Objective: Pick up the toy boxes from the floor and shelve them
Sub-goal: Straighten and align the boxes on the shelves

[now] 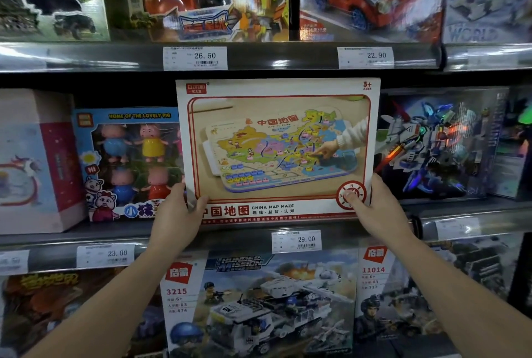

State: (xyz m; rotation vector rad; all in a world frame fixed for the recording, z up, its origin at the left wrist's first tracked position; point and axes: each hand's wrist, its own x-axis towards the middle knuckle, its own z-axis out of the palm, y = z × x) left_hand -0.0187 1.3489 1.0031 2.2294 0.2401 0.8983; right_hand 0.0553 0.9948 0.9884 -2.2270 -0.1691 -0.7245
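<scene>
1. Nearest the cam: both forearms reach up from the bottom corners. Below them, the bottom shelf w/ the army truck box (259, 308), not part of this.
2. Left hand (175, 213) grips the lower left corner of the China map maze box (277, 150), thumb on the front face, rest of the fingers wrapped behind, so it's pinching the box edge.
3. Right hand (377, 210) does the same on the lower right corner, thumb pressed on the compass logo. Both grips closed on the box, neither spread.
4. Box is upright, face out, bottom edge at the front lip of the middle shelf (244, 235), right above the 29.00 tag (296, 241). Can't tell if it's resting on the shelf or held just off it.
5. Handling, imo: wide flat cardboard, prob light but floppy-ish, front looks glossy so thumbs could slip. Bottom corners are the right spot, keeps it from twisting.
6. Further back: pig figure box (126, 162) just beside on the left, robot box (431, 144) on the right. Slot btwn them looks snug, so push it straight in.
</scene>
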